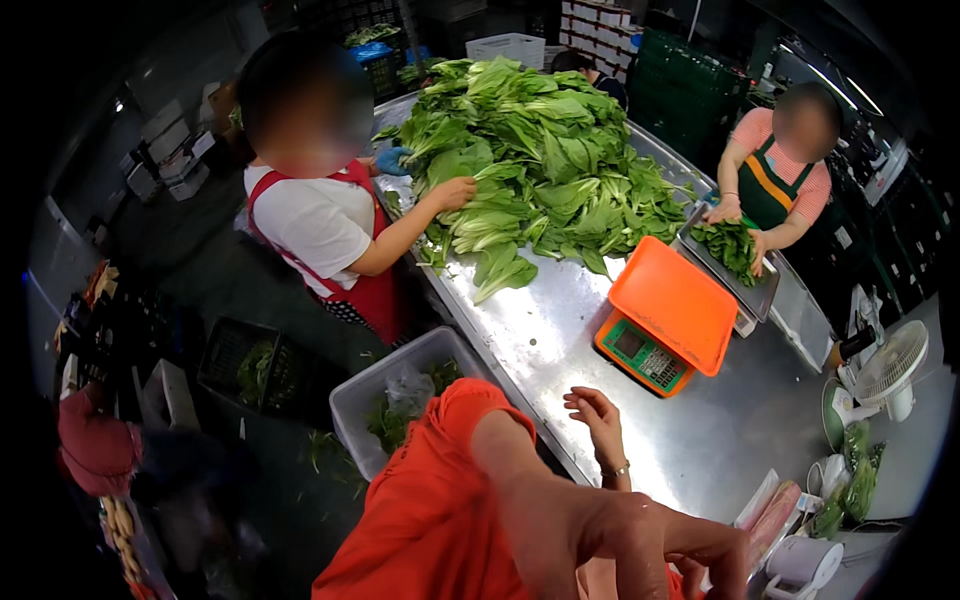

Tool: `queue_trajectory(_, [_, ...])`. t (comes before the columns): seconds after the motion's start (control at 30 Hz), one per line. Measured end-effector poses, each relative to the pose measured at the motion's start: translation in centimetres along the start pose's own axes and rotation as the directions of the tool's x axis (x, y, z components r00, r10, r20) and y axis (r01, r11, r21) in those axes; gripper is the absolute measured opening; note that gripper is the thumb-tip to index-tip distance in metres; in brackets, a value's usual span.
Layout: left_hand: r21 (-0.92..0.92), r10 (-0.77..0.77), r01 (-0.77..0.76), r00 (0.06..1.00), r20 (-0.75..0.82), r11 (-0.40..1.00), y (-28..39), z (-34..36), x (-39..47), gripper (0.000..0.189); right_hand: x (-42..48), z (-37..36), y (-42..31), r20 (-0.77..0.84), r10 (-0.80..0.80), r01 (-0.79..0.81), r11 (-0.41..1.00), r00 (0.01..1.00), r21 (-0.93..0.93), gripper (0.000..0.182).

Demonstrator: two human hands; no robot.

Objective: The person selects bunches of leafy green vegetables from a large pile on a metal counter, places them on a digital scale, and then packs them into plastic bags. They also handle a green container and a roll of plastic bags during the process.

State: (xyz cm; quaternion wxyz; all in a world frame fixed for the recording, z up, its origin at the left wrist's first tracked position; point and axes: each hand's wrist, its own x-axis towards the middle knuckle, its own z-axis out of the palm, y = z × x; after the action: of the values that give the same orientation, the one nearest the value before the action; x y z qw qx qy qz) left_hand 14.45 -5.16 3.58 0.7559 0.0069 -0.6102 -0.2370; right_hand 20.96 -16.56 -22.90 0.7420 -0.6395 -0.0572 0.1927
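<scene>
My left hand (pixel 637 525) is large and blurred close to the camera, its bent fingers spread and nothing visible in them. Over the near edge of the metal table (pixel 525 330), my right hand (pixel 596 420), with a bracelet at the wrist, is raised with loosely curled fingers and holds nothing. Beyond it stands an orange scale (pixel 649 352) with an orange tray (pixel 675 300) on top and a green keypad. A large heap of leafy greens (pixel 540 142) covers the far part of the table, with one loose bunch (pixel 504 271) at its near edge.
A co-worker in a red apron (pixel 367 277) handles the greens at left. Another, in a green apron (pixel 772 180), presses greens on a metal tray (pixel 765 292). A plastic bin (pixel 349 405) with leaves stands beside the table; a crate (pixel 240 360), fan (pixel 889 367) and white jug (pixel 802 562) lie around.
</scene>
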Motion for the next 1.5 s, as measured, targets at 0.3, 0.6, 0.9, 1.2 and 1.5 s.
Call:
queue_trajectory(0.3, [0.126, 0.248, -0.238, 0.966, -0.071, 0.963, -5.0, 0.4, 1.5, 0.018, -0.7, 0.1, 2.5, 0.039, 0.028, -0.027, 0.999, 0.999, -0.021, 0.024])
queue_trajectory(0.6, [0.248, 0.192, -0.164, 0.977, -0.094, 0.955, -5.2, 0.9, 1.9, 0.014, -1.8, 0.2, 3.3, 0.078, 0.056, -0.058, 0.998, 0.995, 0.035, 0.025])
queue_trajectory(0.9, [0.238, 0.332, -0.305, 0.94, -0.081, 0.922, -8.1, 1.2, 2.0, 0.019, -2.6, -0.1, 2.7, 0.05, 0.064, -0.066, 0.996, 0.997, 0.053, 0.024])
queue_trajectory(1.2, [0.157, 0.196, -0.175, 0.972, -0.13, 0.972, -7.4, 1.9, 2.1, 0.018, -3.0, -0.3, 3.1, 0.039, 0.052, -0.053, 0.998, 0.998, 0.039, 0.023])
queue_trajectory(1.5, [0.335, 0.035, 0.013, 0.99, -0.137, 0.942, -4.3, 0.1, 1.0, 0.019, -2.7, -0.1, 4.0, 0.063, 0.07, -0.073, 0.996, 0.996, 0.045, 0.024])
